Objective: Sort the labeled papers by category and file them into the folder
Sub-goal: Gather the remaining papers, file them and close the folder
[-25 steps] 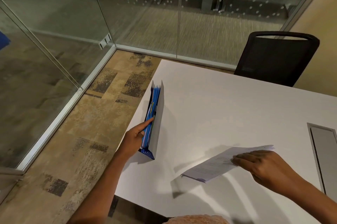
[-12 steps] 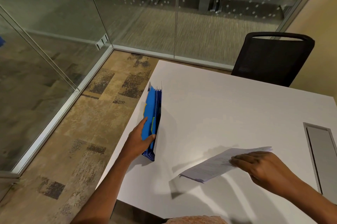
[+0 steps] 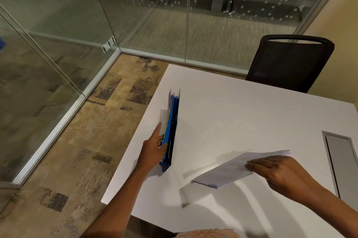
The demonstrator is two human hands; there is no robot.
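Left fingers (image 3: 159,131) parting folder (image 3: 171,129), right fingers (image 3: 257,165) gripping papers (image 3: 228,171)

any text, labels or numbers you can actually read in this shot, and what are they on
None can be read.
Papers held in the right hand: lines of print show, too blurred to read.
Blue folder, standing on the white table with the left hand at its pockets: coloured tabs show, no legible label.
Black chair: no marking visible.
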